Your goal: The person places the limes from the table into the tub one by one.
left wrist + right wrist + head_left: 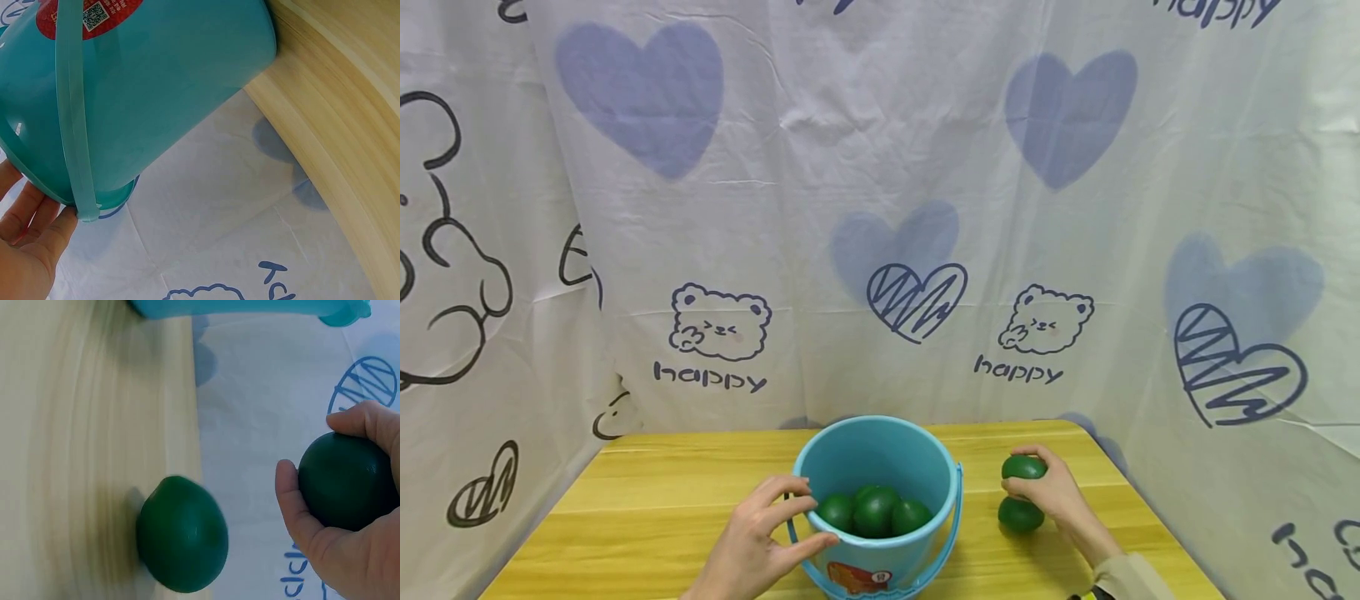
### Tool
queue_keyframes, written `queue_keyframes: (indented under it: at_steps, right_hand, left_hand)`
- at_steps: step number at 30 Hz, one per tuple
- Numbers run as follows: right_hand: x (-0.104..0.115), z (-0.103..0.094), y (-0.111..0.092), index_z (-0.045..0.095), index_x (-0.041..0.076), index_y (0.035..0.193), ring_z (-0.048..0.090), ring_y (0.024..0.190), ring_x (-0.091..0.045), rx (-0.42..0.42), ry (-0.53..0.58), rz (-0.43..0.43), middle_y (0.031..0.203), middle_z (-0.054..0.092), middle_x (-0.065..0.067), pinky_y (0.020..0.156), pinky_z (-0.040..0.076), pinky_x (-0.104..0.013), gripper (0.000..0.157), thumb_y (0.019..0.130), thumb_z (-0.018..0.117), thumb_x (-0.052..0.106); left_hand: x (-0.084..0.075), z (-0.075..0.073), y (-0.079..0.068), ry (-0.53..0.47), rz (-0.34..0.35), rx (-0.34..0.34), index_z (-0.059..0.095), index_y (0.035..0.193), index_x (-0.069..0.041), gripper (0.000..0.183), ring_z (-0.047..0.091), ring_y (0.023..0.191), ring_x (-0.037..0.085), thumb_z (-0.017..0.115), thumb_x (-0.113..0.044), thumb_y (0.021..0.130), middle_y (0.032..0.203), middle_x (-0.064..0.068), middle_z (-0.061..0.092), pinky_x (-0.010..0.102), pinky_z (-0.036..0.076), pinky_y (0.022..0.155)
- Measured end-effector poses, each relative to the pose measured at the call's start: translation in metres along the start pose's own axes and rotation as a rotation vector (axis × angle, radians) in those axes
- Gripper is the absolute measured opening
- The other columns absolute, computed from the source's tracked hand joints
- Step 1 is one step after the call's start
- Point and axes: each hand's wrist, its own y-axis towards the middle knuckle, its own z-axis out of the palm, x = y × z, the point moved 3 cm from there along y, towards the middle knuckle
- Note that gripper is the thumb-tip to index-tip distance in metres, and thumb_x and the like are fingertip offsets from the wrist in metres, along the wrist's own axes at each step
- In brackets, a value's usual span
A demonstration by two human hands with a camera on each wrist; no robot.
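Note:
A light blue bucket [917,554] stands on the table with several dark green limes [876,511] inside. My left hand [756,533] grips its rim on the left side; in the left wrist view the thumb [57,234] lies by the foot of the bucket's handle [74,119]. To the right of the bucket, my right hand [1060,492] holds a lime [347,481] between thumb and fingers, raised above the tabletop. Below it, another lime [182,534] lies on the table, apart from the hand.
The yellow wood-grain table [685,483] reaches back to a white curtain [805,208] printed with hearts and bears. Similar cloth hangs along the left and right sides. The bucket's handle hangs down over its front and right side.

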Motion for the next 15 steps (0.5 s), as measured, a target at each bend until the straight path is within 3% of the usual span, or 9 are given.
queue_keyframes:
  at_steps: [6,15]
  right_hand:
    - [0.013,0.006,0.000,0.060,0.009,0.129,0.065,0.088,-0.023,0.001,0.077,0.008,0.127,0.055,-0.020,0.080,0.060,-0.041,0.054,0.080,0.081,0.017]
    - [0.032,0.018,0.002,0.058,0.008,0.129,0.066,0.090,-0.023,0.017,0.195,-0.046,0.129,0.051,-0.018,0.081,0.061,-0.038,0.052,0.081,0.079,0.012]
  left_hand:
    - [0.000,0.000,0.000,0.003,-0.004,-0.001,0.074,0.095,-0.026,0.031,0.059,0.098,0.006,0.085,-0.041,0.071,0.107,-0.018,0.059,0.030,0.061,0.081]
    - [0.001,0.001,-0.001,0.000,0.004,-0.008,0.074,0.095,-0.025,0.031,0.059,0.098,0.007,0.086,-0.040,0.071,0.107,-0.018,0.059,0.031,0.061,0.080]
